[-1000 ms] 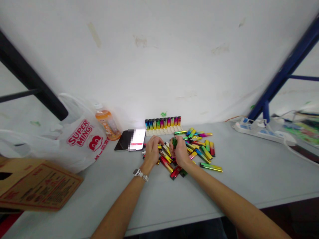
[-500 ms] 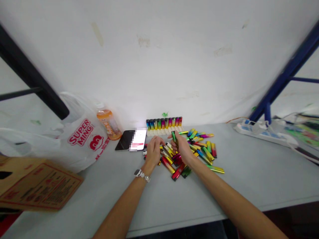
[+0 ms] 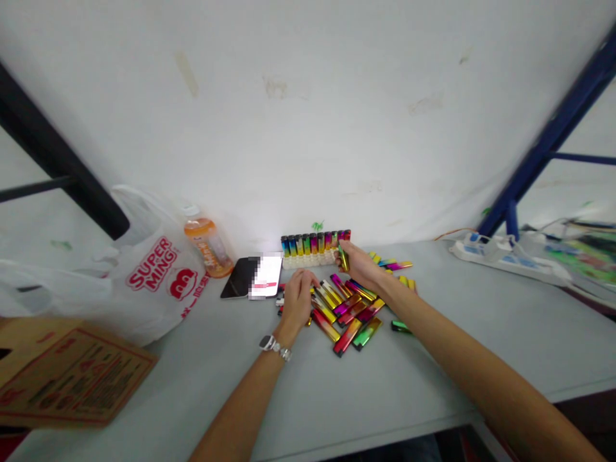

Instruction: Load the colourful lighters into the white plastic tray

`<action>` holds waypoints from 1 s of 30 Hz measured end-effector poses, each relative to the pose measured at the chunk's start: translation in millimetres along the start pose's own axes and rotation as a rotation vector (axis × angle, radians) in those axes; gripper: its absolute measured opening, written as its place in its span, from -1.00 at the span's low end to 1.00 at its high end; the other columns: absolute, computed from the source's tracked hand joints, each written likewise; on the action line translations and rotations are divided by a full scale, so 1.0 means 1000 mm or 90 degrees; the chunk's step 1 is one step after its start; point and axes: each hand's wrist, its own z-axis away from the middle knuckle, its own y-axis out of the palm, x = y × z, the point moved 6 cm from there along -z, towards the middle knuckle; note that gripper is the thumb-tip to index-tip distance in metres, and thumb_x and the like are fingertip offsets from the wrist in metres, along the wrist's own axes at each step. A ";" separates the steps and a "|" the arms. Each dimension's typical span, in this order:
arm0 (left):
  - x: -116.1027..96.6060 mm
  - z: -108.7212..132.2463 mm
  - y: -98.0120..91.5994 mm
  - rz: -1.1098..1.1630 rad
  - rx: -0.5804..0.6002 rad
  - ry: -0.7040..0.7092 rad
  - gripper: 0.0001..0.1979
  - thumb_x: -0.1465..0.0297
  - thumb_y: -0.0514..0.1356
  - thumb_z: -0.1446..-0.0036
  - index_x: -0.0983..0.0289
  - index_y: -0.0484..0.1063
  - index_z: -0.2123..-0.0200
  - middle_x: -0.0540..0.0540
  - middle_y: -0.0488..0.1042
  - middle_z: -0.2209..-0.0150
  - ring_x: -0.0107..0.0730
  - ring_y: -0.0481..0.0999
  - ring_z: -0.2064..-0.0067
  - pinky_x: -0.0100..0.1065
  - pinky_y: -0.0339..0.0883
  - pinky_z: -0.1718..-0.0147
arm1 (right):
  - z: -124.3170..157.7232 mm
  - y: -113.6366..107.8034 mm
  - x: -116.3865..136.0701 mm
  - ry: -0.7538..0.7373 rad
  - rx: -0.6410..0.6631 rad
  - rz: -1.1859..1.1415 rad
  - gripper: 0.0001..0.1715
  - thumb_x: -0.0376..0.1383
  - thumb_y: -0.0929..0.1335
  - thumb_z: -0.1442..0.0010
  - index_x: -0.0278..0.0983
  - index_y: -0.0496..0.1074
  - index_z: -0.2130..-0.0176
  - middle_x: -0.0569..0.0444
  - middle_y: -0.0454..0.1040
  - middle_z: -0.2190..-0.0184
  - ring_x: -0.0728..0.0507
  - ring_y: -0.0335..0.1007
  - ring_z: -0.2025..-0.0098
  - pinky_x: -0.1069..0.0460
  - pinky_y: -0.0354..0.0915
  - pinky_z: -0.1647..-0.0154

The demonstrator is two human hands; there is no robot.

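Observation:
My right hand (image 3: 359,262) is closed on a green and yellow lighter (image 3: 343,258), held upright at the right end of a white rack (image 3: 308,260). In that rack stands a back row of shiny lighters (image 3: 314,243) with black tops. Over the left side of a loose pile of lighters (image 3: 349,309) rests my left hand (image 3: 299,296), its fingers curled together. Whatever those fingers hold, if anything, is hidden. Red, pink, gold and green lighters lie between the hands, and a few more (image 3: 397,264) lie past my right wrist.
A tablet (image 3: 238,278) with a lit part lies left of the rack. Farther left are an orange drink bottle (image 3: 208,247), a white plastic bag (image 3: 149,282) and a cardboard box (image 3: 79,372). A white power strip (image 3: 510,260) lies at the right, below a blue metal frame (image 3: 543,138).
My right hand has moved back and slightly right with the lighter, from over the pile to the rack's right end. The left hand has stayed nearly in place.

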 end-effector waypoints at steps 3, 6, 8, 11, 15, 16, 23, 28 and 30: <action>0.001 0.000 0.000 0.006 0.003 0.000 -0.60 0.30 -0.09 -0.33 0.24 0.32 0.53 0.04 0.38 0.42 -0.35 0.40 0.29 -0.33 0.25 0.23 | -0.017 -0.011 0.008 -0.091 -0.033 0.105 -0.56 0.04 0.40 -0.04 -0.25 0.34 0.29 0.18 0.40 0.42 0.01 0.26 0.43 0.10 0.17 0.43; 0.003 0.000 -0.001 0.011 0.005 0.003 -0.59 0.30 -0.09 -0.34 0.24 0.32 0.53 0.04 0.37 0.42 -0.35 0.40 0.30 -0.33 0.24 0.23 | -0.034 -0.019 0.020 -0.184 -0.052 0.274 -0.57 0.01 0.44 0.02 -0.29 0.41 0.40 0.15 0.41 0.47 -0.01 0.25 0.41 0.07 0.20 0.35; 0.005 0.000 -0.001 0.014 0.006 0.004 -0.59 0.30 -0.09 -0.34 0.24 0.32 0.53 0.04 0.37 0.41 -0.35 0.40 0.29 -0.33 0.24 0.22 | -0.044 -0.021 0.027 -0.219 -0.032 0.372 -0.62 -0.03 0.43 0.01 -0.31 0.46 0.40 0.13 0.44 0.49 -0.02 0.27 0.43 0.05 0.22 0.35; 0.006 0.000 -0.001 0.013 0.006 -0.003 -0.59 0.29 -0.09 -0.33 0.24 0.32 0.53 0.04 0.38 0.42 -0.35 0.40 0.29 -0.33 0.25 0.22 | -0.054 -0.023 0.033 -0.251 -0.005 0.480 -0.70 -0.12 0.42 -0.01 -0.32 0.47 0.39 0.11 0.46 0.51 -0.03 0.30 0.46 0.06 0.23 0.40; 0.005 0.000 -0.001 0.013 0.008 -0.009 -0.59 0.29 -0.08 -0.33 0.25 0.32 0.53 0.04 0.37 0.42 -0.36 0.40 0.30 -0.34 0.24 0.23 | -0.065 -0.026 0.035 -0.249 0.014 0.522 -0.82 -0.27 0.41 -0.01 -0.31 0.43 0.33 0.15 0.45 0.55 -0.01 0.31 0.54 0.09 0.24 0.49; 0.005 0.000 -0.001 0.013 0.008 -0.009 -0.59 0.28 -0.08 -0.34 0.25 0.32 0.53 0.04 0.37 0.42 -0.37 0.40 0.30 -0.34 0.24 0.23 | -0.068 -0.026 0.035 -0.248 0.022 0.524 -0.82 -0.30 0.40 -0.01 -0.31 0.43 0.31 0.15 0.46 0.55 -0.01 0.32 0.55 0.09 0.25 0.49; 0.006 -0.001 0.000 0.017 0.014 -0.011 -0.59 0.28 -0.08 -0.34 0.25 0.32 0.53 0.04 0.36 0.42 -0.36 0.39 0.29 -0.33 0.23 0.22 | -0.083 -0.023 0.040 -0.306 0.063 0.602 -0.84 -0.36 0.38 -0.05 -0.34 0.48 0.29 0.13 0.50 0.53 -0.03 0.39 0.46 0.09 0.30 0.37; 0.007 -0.001 0.001 0.018 0.017 -0.011 -0.59 0.27 -0.08 -0.35 0.25 0.31 0.53 0.03 0.35 0.42 -0.37 0.38 0.30 -0.33 0.22 0.21 | -0.084 -0.017 0.044 -0.343 0.093 0.671 -0.82 -0.41 0.39 -0.06 -0.36 0.53 0.26 0.08 0.56 0.45 -0.04 0.44 0.40 0.07 0.32 0.29; 0.006 -0.001 0.001 0.016 0.018 -0.009 -0.58 0.27 -0.08 -0.35 0.25 0.31 0.53 0.04 0.34 0.42 -0.36 0.38 0.30 -0.33 0.22 0.22 | -0.084 -0.015 0.048 -0.350 0.092 0.708 -0.80 -0.44 0.39 -0.05 -0.37 0.55 0.25 0.05 0.58 0.41 -0.05 0.46 0.37 0.07 0.33 0.25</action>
